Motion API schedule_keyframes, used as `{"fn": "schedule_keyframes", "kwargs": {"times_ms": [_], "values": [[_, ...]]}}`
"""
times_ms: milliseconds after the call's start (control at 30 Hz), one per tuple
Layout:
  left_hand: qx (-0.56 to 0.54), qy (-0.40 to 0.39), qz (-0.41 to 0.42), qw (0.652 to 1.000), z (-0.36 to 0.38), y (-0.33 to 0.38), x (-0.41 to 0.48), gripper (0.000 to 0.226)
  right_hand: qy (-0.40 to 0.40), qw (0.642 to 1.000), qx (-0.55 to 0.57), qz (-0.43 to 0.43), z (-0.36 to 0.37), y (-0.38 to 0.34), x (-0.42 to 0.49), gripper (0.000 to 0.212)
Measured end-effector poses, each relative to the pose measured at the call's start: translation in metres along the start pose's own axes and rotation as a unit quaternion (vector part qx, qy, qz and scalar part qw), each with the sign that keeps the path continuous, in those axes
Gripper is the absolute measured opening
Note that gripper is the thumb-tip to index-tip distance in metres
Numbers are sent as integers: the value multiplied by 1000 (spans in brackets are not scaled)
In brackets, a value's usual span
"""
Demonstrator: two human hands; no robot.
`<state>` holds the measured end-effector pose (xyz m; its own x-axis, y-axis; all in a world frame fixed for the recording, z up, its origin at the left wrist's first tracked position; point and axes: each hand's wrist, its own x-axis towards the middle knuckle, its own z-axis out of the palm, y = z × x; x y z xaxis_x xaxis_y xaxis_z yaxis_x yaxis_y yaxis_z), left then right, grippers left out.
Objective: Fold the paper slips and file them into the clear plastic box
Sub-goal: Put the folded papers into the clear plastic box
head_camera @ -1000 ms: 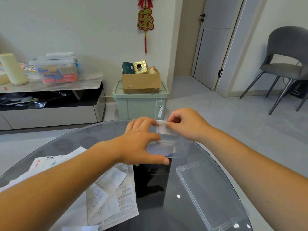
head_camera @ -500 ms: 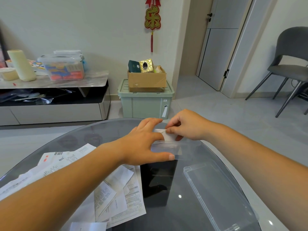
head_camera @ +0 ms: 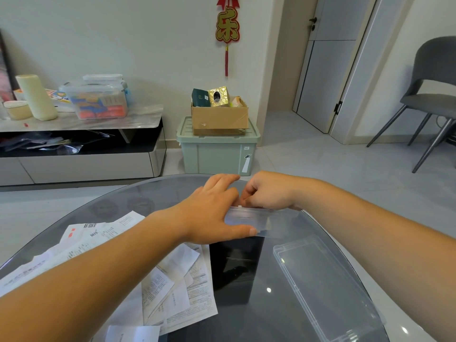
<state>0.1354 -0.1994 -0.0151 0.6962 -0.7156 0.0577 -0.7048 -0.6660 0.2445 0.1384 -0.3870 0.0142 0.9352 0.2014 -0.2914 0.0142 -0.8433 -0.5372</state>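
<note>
Two hands meet at the box [head_camera: 267, 219] on the far part of the table [head_camera: 246, 317]: the left hand [head_camera: 212, 213] grips it, thumb on the near wall and fingers behind, while the right hand [head_camera: 266, 191], fingers curled, pinches the slip [head_camera: 239, 206] at the rim. One second ago this slip stood well above the rim and now only a small white corner shows, so I judge it is nearly filed. I count one box, one lid [head_camera: 325, 292] lying apart at the right, and at least six unfolded slips [head_camera: 177, 287] piled at the left, overlapping too much for an exact count.
</note>
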Motion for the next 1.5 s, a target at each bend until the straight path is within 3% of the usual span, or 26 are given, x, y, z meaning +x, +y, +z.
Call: {"fn": "schedule_keyframes", "kwargs": {"times_ms": [100, 200, 467, 700, 867, 1100, 1233, 1500], "values": [[4, 11, 1, 1000, 2, -1, 0, 62, -38, 999, 13, 18, -2, -4, -3, 23], [13, 16, 5, 1000, 3, -1, 0, 68, -28, 999, 0, 17, -1, -7, -5, 41], [30, -16, -10, 999, 1, 1, 2, 60, -18, 998, -39, -46, 0, -6, -19, 34], [71, -44, -20, 996, -1, 2, 4, 67, -1, 998, -23, -62, 5, 3, -23, 55], [46, -31, -12, 998, -1, 2, 3, 73, 38, 996, -27, -73, 8, 5, -24, 51], [6, 48, 2, 999, -2, 1, 2, 90, 70, 994, -15, -89, 9, 8, -22, 40], [-7, 41, -7, 999, -5, 2, 2, 103, 82, 992, -32, -89, 10, 5, -21, 53], [-18, 36, -34, 999, -8, 0, -11, 112, 108, 989, -66, -70, 12, 1, -23, 55]]}}
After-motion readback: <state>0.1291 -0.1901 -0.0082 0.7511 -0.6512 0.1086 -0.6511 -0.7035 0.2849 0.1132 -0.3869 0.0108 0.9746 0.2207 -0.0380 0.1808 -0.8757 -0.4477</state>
